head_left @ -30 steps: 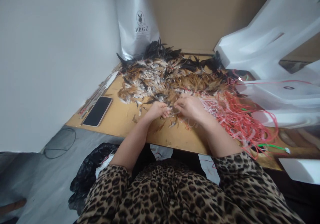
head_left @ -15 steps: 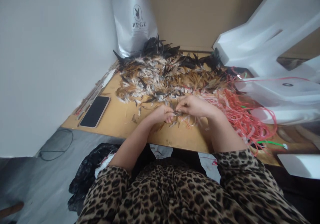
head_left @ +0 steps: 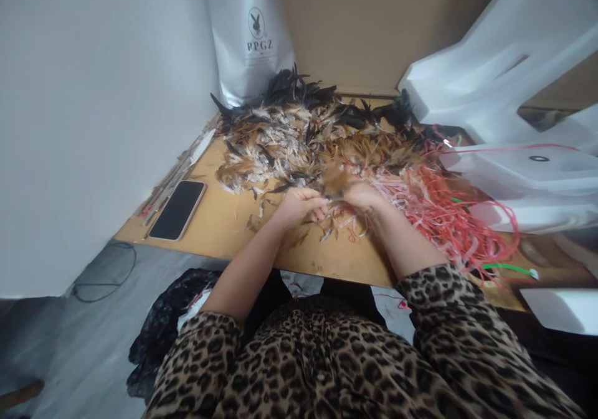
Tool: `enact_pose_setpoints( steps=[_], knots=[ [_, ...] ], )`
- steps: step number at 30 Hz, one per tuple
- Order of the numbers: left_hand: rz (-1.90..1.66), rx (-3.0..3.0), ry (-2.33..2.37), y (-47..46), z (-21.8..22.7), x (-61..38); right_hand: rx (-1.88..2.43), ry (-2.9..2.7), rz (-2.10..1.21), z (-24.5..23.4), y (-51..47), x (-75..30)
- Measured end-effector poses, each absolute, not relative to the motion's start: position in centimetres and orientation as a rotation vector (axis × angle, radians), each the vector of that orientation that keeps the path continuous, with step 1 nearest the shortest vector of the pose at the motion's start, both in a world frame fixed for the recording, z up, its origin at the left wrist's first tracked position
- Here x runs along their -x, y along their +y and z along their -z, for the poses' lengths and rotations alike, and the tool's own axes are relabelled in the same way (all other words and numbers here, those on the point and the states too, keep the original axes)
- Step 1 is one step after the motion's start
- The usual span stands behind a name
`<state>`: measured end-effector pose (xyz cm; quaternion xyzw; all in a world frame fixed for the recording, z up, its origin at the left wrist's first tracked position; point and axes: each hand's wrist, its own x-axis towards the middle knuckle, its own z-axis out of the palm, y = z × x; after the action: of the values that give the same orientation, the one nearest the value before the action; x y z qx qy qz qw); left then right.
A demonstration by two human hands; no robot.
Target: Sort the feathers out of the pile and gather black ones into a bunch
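My left hand (head_left: 301, 207) is closed in a pinch close to my right hand, over the front part of the wooden table (head_left: 233, 226). What lies between its fingertips is too small to make out. My right hand (head_left: 359, 196) is smeared by motion, with its fingers closed around brown feathers (head_left: 337, 181), which are blurred too. Just behind both hands spreads a large pile of brown, white and black feathers (head_left: 280, 136). Loose feather scraps (head_left: 326, 233) lie on the table below my fingers.
A tangle of red and pink strings (head_left: 439, 213) lies right of my right arm, beside white plastic bags (head_left: 527, 182). A phone (head_left: 178, 210) rests at the left. Behind the pile stands a silvery bag (head_left: 252, 39); a black plastic bag (head_left: 163, 325) is on the floor.
My right hand has turned, and a blurred tuft of brown feathers now shows at its fingers. My left hand has shifted slightly up and stays pinched.
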<state>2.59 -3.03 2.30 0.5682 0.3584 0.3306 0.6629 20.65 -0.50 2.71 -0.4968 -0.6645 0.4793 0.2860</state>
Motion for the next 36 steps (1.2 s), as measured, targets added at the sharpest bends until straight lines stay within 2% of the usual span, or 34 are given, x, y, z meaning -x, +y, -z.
enact_pose_setpoints(
  steps=[3,8,16,19,27,32,36],
  knots=[
    [-0.963,-1.116,0.847,-2.4,-2.0,-2.4,1.248,-1.664,-1.318,-2.4,-0.8,-20.4],
    [-1.040,-0.996,0.942,-1.6,-0.8,-2.6,1.274,-1.751,-1.142,-2.4,-1.6,-19.7],
    [-1.054,-1.058,1.120,-1.4,-0.4,-3.0,1.302,-2.353,-0.199,-3.6,-4.1,-18.0],
    [-1.035,-1.168,1.145,-1.6,-0.3,-3.2,1.270,-2.480,-0.040,-4.0,-4.6,-17.8],
    [-1.071,-1.062,1.081,-1.3,-0.2,-2.8,1.379,-2.208,-0.211,-3.2,-3.8,-18.7],
    [-1.091,-1.060,1.034,-1.0,0.0,-2.5,1.298,-2.104,-0.346,-2.4,-3.2,-19.0],
    [-1.198,-1.141,1.074,-0.9,0.4,-2.4,1.221,-2.039,-0.324,-2.4,-3.1,-18.9]
  ],
)
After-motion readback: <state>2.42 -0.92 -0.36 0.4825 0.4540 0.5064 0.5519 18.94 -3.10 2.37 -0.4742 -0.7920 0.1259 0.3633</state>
